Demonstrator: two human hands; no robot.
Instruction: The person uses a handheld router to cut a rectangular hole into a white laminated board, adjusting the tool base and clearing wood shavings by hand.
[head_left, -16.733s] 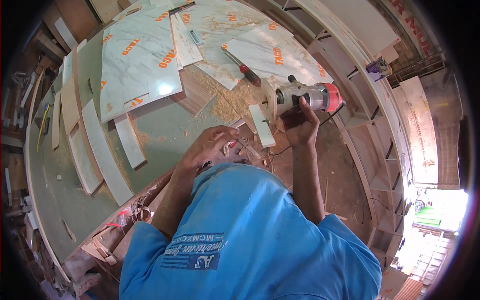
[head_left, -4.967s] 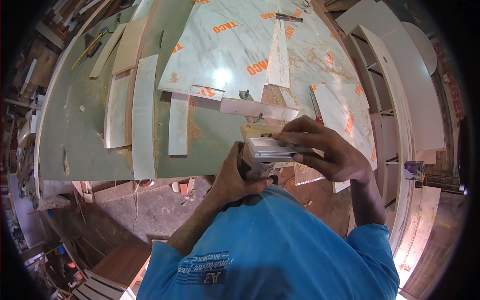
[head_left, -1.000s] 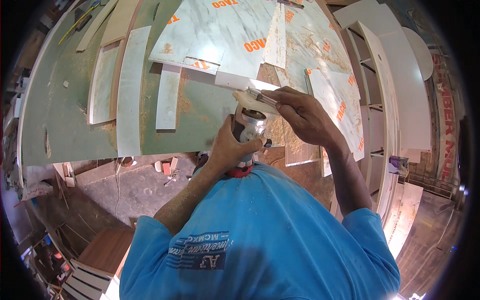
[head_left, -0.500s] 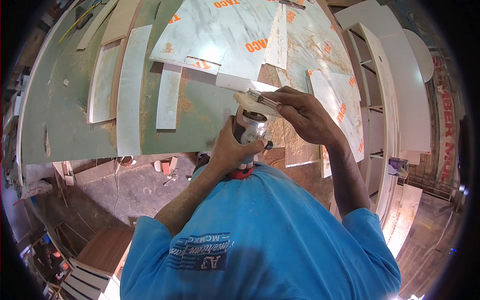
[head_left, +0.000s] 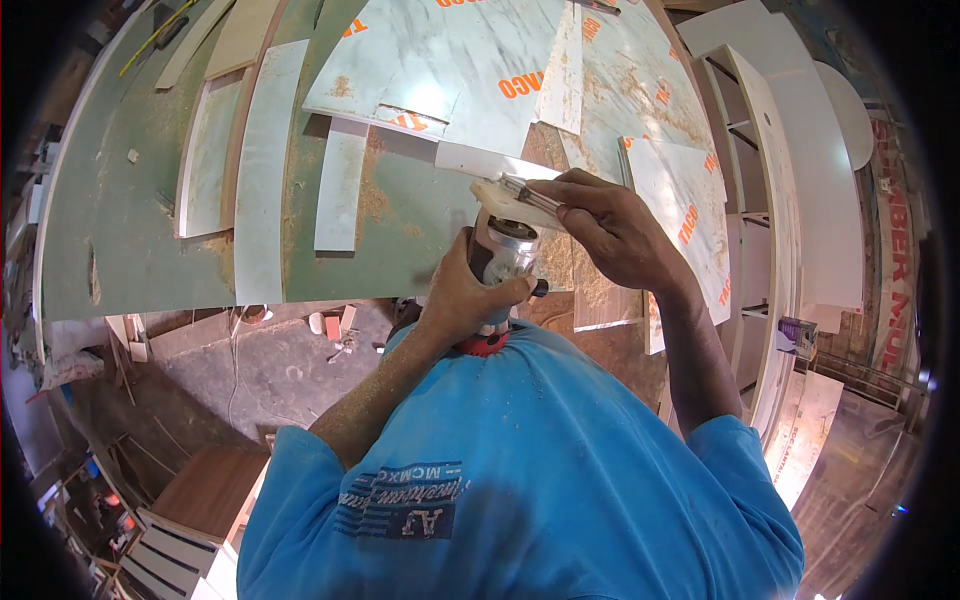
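Wrapped around the body of a trim router [head_left: 512, 262], my left hand [head_left: 462, 297] keeps it tilted with its red end [head_left: 484, 345] against my blue shirt. A pale, flat base plate [head_left: 492, 203] faces up and away from me at the router's other end. My right hand [head_left: 618, 232] pinches a slim metal tool [head_left: 530, 194] between thumb and fingers, its tip lying at the base plate's far edge. The tool's exact kind is unclear, and the bit is hidden from this side.
A green workbench [head_left: 130, 220] carries long pale strips [head_left: 268, 180], marble-patterned panels [head_left: 420, 70] and scattered sawdust. At the upper left lies a yellow tape measure [head_left: 150, 45]. A white cabinet frame [head_left: 765, 150] stands on the right. Offcuts [head_left: 340, 322] litter the floor under the bench edge.
The view has shifted slightly. My hands, the router and the slim metal tool keep nearly the same positions relative to each other.
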